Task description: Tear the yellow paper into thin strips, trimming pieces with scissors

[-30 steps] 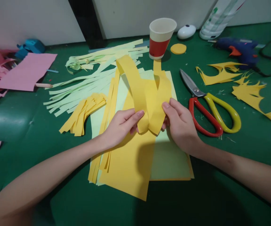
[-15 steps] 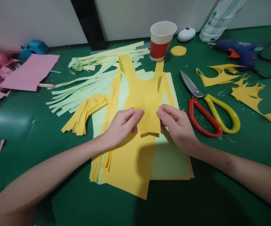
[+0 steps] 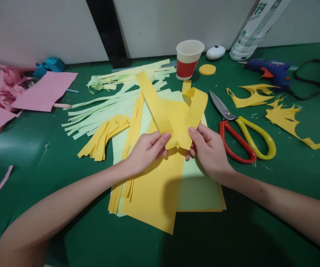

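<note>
Yellow paper cutout (image 3: 176,115): held in both hands at the middle of the green tabletop (image 3: 90,233), over a yellow sheet (image 3: 151,207) and pale green sheets (image 3: 201,193). Cannot tell whether touching the yellow sheet along the lower edge. Found with one strip slanting to the upper left, another curled over at the right, and a small notch at the bottom.

Left hand (image 3: 149,147): pinching the lower left part, thumb on top, fingers curled beneath. Right hand (image 3: 211,152): pinching the lower right part in like manner, with fingertips partly visible below the edge.

Noted just beside the right hand: scissors (image 3: 230,117), blades together, one handle red, one yellow. Noted farther right: jagged yellow offcuts (image 3: 283,122) and a blue glue gun (image 3: 269,69).

Recorded beyond the cutout: a red and white paper cup (image 3: 188,63), upright, near yellow discs (image 3: 207,69). Recorded to the left: a bundle of short yellow strips (image 3: 101,139), pale green strips (image 3: 99,111) and, well apart, a pink sheet (image 3: 45,92).
</note>
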A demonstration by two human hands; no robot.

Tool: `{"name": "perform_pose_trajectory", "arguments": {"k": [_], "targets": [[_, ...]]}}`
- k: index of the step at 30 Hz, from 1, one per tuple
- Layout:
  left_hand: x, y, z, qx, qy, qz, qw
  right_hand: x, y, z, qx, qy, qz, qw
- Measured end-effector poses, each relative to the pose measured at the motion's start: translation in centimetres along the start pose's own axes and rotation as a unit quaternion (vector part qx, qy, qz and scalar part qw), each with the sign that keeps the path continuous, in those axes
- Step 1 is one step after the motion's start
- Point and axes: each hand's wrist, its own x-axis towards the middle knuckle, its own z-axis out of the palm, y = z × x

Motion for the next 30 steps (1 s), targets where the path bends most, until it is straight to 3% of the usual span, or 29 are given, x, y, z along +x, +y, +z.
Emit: {"name": "perform_pose_trajectory", "arguments": {"k": [7,12,15,19,21,23,26,30], "targets": [[-0.2,0.4,0.0,-0.070,0.033,-0.031,0.997,0.2,-0.4,-0.1,0.023,0.008,0.026,0.999],[-0.3,1.1,-0.5,-0.118,0.052,-0.038,0.991,-1.0,-1.6,0.2,-0.002,-0.101,0.106,0.989],[-0.1,1.9,-1.5,-0.152,0.078,-0.025,0.985,-2.5,-2.5,0.7,-0.031,-0.226,0.190,0.955],[-0.1,3.3,-2.7,-0.189,0.084,-0.013,0.978,-3.9,-3.9,0.7,-0.073,-0.423,0.289,0.856],[-0.5,4.0,-2.9,-0.197,0.058,-0.018,0.979,-3.8,-4.8,0.3,-0.079,-0.458,0.291,0.836],[-1.1,4.8,-2.8,-0.197,0.017,-0.024,0.980,-3.0,-5.6,-0.2,-0.059,-0.421,0.252,0.869],[-2.2,5.9,-2.6,-0.192,-0.044,-0.031,0.980,-1.2,-6.4,-1.1,0.019,-0.314,0.175,0.933],[-3.4,7.1,-2.3,-0.172,-0.140,-0.050,0.974,0.1,-7.2,-2.0,0.124,-0.269,0.137,0.945]]}}
